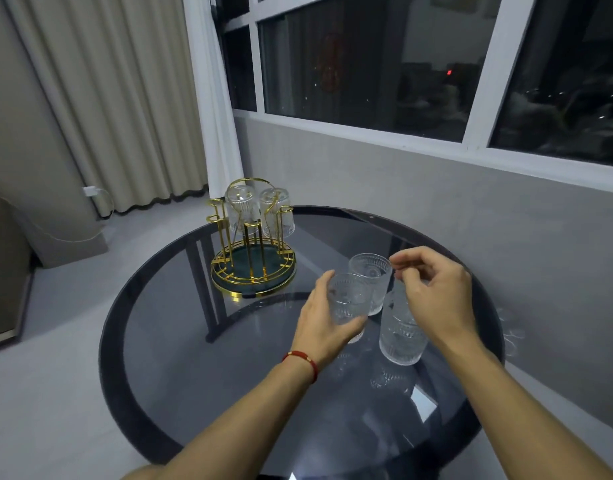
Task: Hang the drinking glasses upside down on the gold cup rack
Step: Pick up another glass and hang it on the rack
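At the far left of the frame, pale curtains [100, 98] are seen hanging to the floor beside a dark window [367, 60]. Left of centre, on the far edge of a round smoked-glass table [180, 341], the gold cup rack [252, 258] is set, with two ribbed glasses already hung upside down on its upper pegs: one on the left [242, 209] and one on the right [278, 213]; several lower pegs are seen bare. Toward the centre, the left hand [327, 327], marked by a red cord bracelet [302, 362] at the wrist, is wrapped around a clear glass [348, 303], fingers and thumb closed on its wall; whether it is lifted off the table cannot be told. Just behind it, a second upright glass [370, 284] is standing, touching or nearly touching the first. To the right, a third glass [402, 330] is partly hidden by the right hand [436, 299], whose fingers are curled loosely above the glasses with fingertips near the second rim, gripping nothing that can be made out. Because the three glasses are crowded together, a neighbour could be knocked over or chipped if the held glass is drawn out sideways. The ribbed wall may slip while it is inverted, and the light rack could be tipped if a peg is struck off-centre.
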`<move>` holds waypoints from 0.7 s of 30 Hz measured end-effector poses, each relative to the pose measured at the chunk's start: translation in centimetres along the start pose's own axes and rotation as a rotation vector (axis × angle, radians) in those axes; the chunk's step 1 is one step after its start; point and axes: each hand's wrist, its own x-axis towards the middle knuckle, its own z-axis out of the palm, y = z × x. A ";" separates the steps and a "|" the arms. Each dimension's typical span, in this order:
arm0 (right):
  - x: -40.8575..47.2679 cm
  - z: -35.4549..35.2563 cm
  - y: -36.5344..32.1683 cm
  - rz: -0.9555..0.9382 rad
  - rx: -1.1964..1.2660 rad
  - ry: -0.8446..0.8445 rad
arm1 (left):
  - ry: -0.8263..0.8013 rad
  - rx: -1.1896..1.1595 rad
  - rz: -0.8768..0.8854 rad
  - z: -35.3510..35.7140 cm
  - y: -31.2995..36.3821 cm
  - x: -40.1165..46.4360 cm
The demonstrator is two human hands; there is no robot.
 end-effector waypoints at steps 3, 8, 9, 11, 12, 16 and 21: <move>-0.3 0.3 -0.5 0.011 -0.019 -0.010 | 0.037 0.022 0.008 -0.9 0.0 0.2; -1.6 1.6 -2.2 -0.038 0.003 -0.093 | 0.168 0.015 -0.011 -4.5 0.1 0.3; -2.0 2.1 -2.6 -0.055 0.008 -0.131 | 0.205 -0.021 -0.014 -5.4 0.2 0.2; -2.7 3.9 -3.3 -0.092 0.013 -0.220 | 0.271 -0.092 -0.033 -7.1 0.4 0.1; -3.0 4.7 -3.6 -0.089 0.018 -0.269 | 0.299 -0.136 -0.050 -7.8 0.4 0.0; -3.7 8.8 -3.7 0.222 0.070 -0.505 | 0.356 -0.305 -0.099 -9.9 0.2 -0.4; -3.5 13.2 -3.5 0.831 1.006 -0.656 | 0.344 -0.327 -0.043 -10.9 -0.4 -0.5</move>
